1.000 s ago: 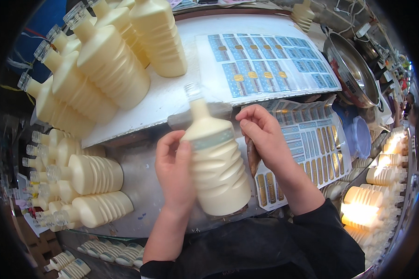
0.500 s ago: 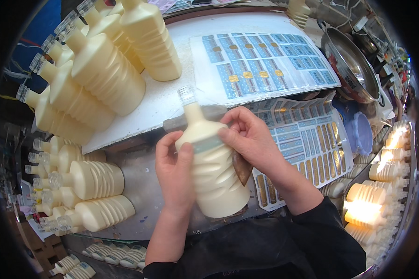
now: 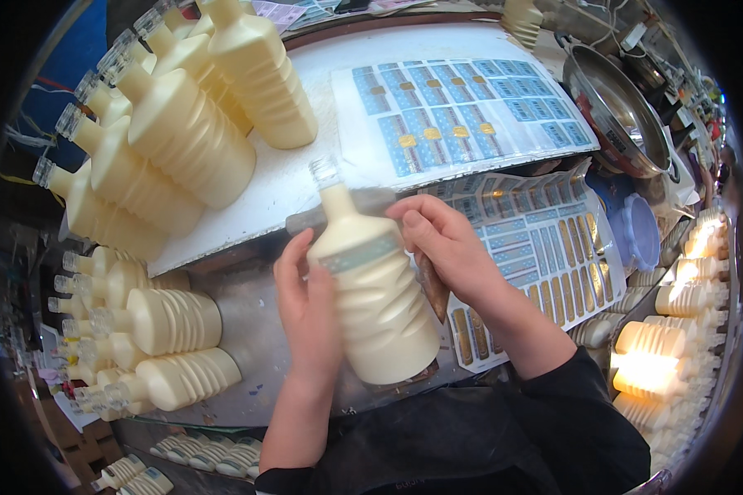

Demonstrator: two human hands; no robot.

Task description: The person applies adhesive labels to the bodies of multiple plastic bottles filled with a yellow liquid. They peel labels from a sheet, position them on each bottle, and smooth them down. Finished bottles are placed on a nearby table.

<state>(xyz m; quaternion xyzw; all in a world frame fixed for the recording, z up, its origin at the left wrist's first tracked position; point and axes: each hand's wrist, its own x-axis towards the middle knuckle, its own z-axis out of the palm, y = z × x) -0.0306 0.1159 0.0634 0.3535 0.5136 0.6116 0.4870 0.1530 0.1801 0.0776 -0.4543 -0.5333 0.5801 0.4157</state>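
A cream plastic bottle (image 3: 380,318) with a clear threaded neck leans back in front of me, its ribbed body toward me. Across its shoulder lies a pale blue-green label strip (image 3: 359,254). My left hand (image 3: 303,301) cups the bottle's left side, thumb at the front and blurred by motion. Beside the right shoulder, my right hand (image 3: 446,247) has its thumb and forefinger close together, off the label. A brown flat pointed piece (image 3: 431,289) sticks out below that hand's curled fingers. Behind the bottle's neck is a grey support (image 3: 305,223), partly hidden.
Cream bottles (image 3: 186,136) stand on the white board (image 3: 305,70) at the far left; others (image 3: 177,322) lie below them. Sticker sheets (image 3: 470,124) cover the board's right, with another sheet (image 3: 545,264) nearer. A metal pan (image 3: 582,91) and a lilac basin (image 3: 636,235) are at right.
My right thumb has come off the label and drawn back to the right. The left thumb has shifted down and left, showing more of the strip. The bottle has moved slightly.
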